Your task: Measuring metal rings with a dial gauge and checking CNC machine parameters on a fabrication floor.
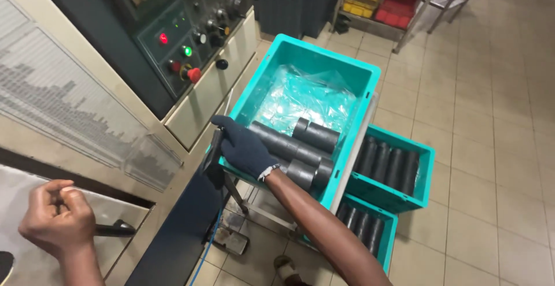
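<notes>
The gloved right hand (pixel 244 147) rested with loose fingers on a grey metal cylinder (pixel 283 143) at the teal crate's (pixel 352 72) near-left corner; the bare left hand (pixel 56 218) was clenched on a black door handle (pixel 115 229)

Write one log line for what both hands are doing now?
left hand: bare, curled by machine door | right hand: gloved, on teal crate rim | crate: grey metal cylinders

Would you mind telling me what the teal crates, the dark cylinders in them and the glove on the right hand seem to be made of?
The top teal crate looks like moulded plastic: uniform colour, smooth walls, rolled rim. The dark cylinders look like metal, probably steel, with a dull grey sheen along their sides. The glove on the right hand looks like dark knitted fabric with a pale cuff. The clear liner is likely thin plastic film, crinkled and glossy.
</notes>
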